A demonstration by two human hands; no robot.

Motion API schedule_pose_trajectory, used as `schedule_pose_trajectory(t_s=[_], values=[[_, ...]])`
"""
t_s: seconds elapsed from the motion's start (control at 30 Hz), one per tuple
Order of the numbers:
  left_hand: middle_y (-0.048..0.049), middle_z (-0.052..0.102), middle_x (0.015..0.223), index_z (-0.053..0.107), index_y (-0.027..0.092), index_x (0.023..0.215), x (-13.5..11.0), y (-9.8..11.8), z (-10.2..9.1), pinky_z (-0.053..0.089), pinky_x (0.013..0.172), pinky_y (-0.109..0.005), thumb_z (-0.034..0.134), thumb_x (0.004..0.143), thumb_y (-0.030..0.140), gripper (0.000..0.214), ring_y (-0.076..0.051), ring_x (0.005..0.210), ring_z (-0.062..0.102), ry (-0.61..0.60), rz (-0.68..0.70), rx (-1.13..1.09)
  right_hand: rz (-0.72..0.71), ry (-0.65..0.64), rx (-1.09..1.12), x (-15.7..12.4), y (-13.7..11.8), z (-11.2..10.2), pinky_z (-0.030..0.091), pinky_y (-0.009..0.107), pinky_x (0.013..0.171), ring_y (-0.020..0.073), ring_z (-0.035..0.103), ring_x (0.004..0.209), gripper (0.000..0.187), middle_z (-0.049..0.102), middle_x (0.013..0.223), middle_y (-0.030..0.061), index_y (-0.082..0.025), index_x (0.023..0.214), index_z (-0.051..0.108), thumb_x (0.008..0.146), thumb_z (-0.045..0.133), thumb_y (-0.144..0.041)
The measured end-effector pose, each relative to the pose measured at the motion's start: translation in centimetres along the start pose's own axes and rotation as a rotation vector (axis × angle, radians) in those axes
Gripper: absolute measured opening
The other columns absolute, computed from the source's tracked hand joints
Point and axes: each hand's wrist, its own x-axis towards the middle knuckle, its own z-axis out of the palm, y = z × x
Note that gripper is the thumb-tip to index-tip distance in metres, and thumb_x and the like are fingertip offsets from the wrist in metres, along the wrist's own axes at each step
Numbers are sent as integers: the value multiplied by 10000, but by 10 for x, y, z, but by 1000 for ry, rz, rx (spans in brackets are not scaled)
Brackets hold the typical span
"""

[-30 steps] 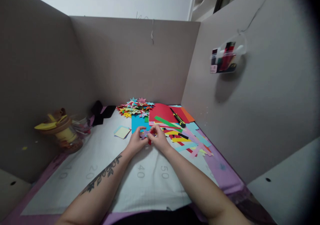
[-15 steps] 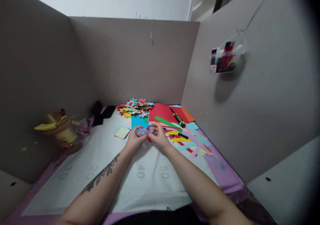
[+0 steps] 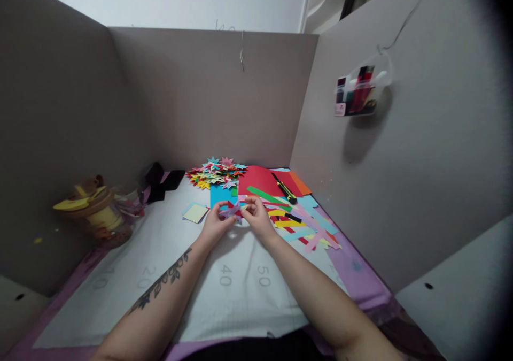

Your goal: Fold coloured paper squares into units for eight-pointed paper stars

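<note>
Between my two hands is a folded paper star (image 3: 231, 211) in lilac and red, held a little above the white mat (image 3: 192, 286). My left hand (image 3: 217, 222) pinches its left side between thumb and fingers. On the other side, the fingers of my right hand (image 3: 256, 219) are closed on its right edge, where a small pale yellow bit shows at the fingertips. Part of the star is hidden behind my fingers. Just beyond my hands lies a blue paper sheet (image 3: 219, 194).
A heap of folded paper stars (image 3: 214, 174) lies at the back. Right of it are red sheets (image 3: 256, 180), a utility knife (image 3: 285, 189) and scattered paper strips (image 3: 298, 224). Small paper squares (image 3: 195, 213) and a brown-yellow pot (image 3: 100, 214) are leftward. A plastic tub (image 3: 360, 91) hangs on the right partition.
The star has turned in my hands: its points now face me more openly, with red showing in its middle. My right fingers have shifted slightly along its edge.
</note>
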Motion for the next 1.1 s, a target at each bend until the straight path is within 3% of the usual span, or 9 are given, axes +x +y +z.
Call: schedule_pose_trajectory(t_s=[0.13,0.33,0.73,0.93,1.1], values=[[-35,682,856,542,151,1050,0,0,-1,495,604,-237,664,664,265,420,-147,684,640,26,62,96,-94,43,-124,-4,-6,-2,463,315,781,189,556,908,248,577,968,45,-216,976,545,731,579,-208],[-39,691,954,592,188,1007,0,-4,-1,514,740,-284,630,675,222,336,-178,811,664,13,154,180,-301,-61,-379,-7,-14,-3,399,375,949,212,515,1055,112,528,1047,52,-230,815,631,746,593,-151],[-72,683,1071,555,185,1164,0,-10,-2,526,779,-308,593,719,181,446,-187,866,673,-22,224,253,-369,-100,-455,-7,-12,-3,392,383,950,210,503,1056,92,531,1052,61,-228,780,665,794,595,-170],[-45,723,905,560,203,1165,-2,-9,-4,514,768,-301,584,747,196,418,-192,841,678,-37,255,360,-398,-120,-502,-4,-10,-4,389,381,930,210,491,1038,165,550,1021,68,-206,758,657,842,518,-177],[-40,720,905,568,220,1154,-2,-10,-5,505,744,-300,573,744,177,413,-196,831,675,-31,261,439,-362,-99,-507,-3,-8,-2,390,371,902,206,495,981,151,561,947,57,-199,695,630,810,540,-161]])
